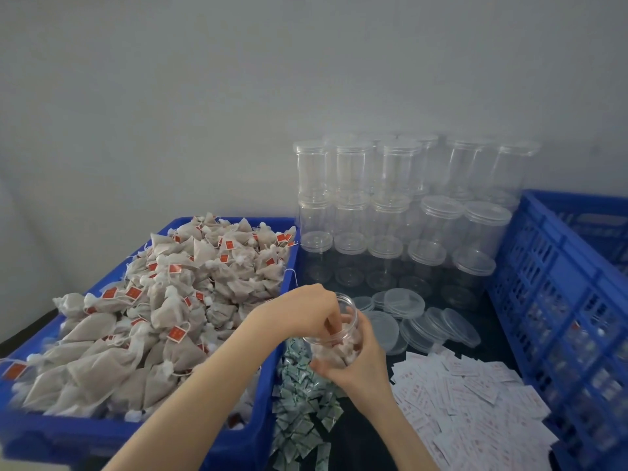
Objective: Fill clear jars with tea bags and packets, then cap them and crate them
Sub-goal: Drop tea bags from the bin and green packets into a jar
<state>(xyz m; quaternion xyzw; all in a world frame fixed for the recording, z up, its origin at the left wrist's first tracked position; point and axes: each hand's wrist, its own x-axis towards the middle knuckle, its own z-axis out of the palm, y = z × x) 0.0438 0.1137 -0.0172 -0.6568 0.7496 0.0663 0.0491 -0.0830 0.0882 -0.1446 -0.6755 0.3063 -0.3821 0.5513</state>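
Dark tabletop (489, 321) carries it all. Lower centre, your right hand (362, 363) grips the jar (334, 329); your left hand (307, 311) fingers pinch tea bags into it. Tilt it, and bags could spill onto the green packets (302, 409).

Soft, even, rather dim light as I see it, with faint shadows. Weak glare rims the stacked clear jars (353, 171), which smear into the grey wall (204, 79). Edges bow and blur, most on the blue crate (560, 266) at right.
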